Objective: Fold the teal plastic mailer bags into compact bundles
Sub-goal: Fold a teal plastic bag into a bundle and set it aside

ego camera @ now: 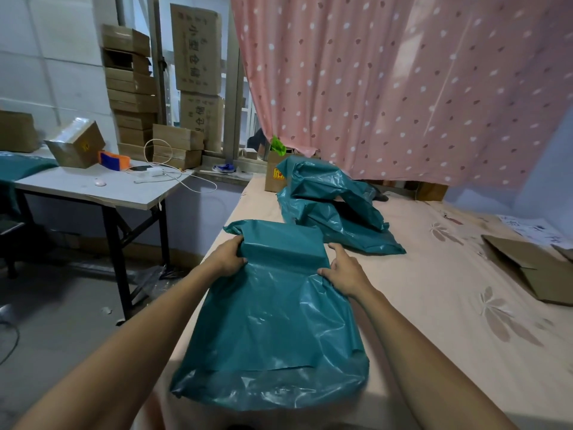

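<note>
A teal plastic mailer bag lies lengthwise on the pink bedsheet in front of me. Its far end is folded over into a flat band. My left hand grips the left edge of that fold, thumb on top. My right hand pinches the right edge of the same fold. Further back lies a crumpled heap of more teal mailer bags, apart from both hands.
An open cardboard box sits at the right on the bed. A small carton stands behind the heap, under the pink dotted curtain. A white table with a box, cables and stacked cartons stands to the left.
</note>
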